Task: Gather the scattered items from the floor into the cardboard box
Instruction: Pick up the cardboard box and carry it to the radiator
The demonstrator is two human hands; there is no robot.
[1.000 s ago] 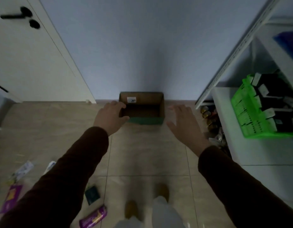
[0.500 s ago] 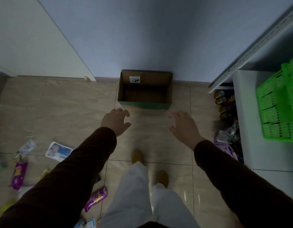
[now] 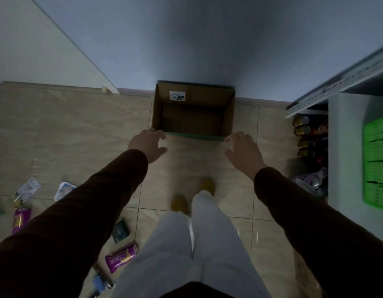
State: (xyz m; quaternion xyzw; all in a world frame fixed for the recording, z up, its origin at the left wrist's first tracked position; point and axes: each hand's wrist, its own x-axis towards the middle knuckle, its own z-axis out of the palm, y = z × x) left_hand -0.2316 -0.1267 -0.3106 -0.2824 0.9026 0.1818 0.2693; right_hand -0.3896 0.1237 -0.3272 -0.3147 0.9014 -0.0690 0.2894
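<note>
Head view: compared with half a second ago, both hands are closer to the cardboard box (image 3: 193, 112), which stands empty against the wall. The left hand (image 3: 146, 145) and right hand (image 3: 243, 150) reach its front corners with spread fingers, holding nothing. The purple packet (image 3: 121, 258) and other items lie behind on the floor (image 3: 79, 130), so gathering is not begun.

The floor (image 3: 79, 130) was pale beige tile with thin grout lines. At its far edge, against the wall, an open cardboard box (image 3: 192, 112) stood on the tiles. Along the left edge lay scattered packets — a white sachet (image 3: 28, 188), a pale packet (image 3: 65, 190) near it and a purple wrapper (image 3: 19, 219). Nearer the near edge lay a dark square packet (image 3: 121, 231), a purple snack bar (image 3: 121, 258) and a small blue item (image 3: 99, 283). By the right edge, cans (image 3: 302, 130) stood clustered — a crumpled bag (image 3: 311, 181) beside them.
</note>
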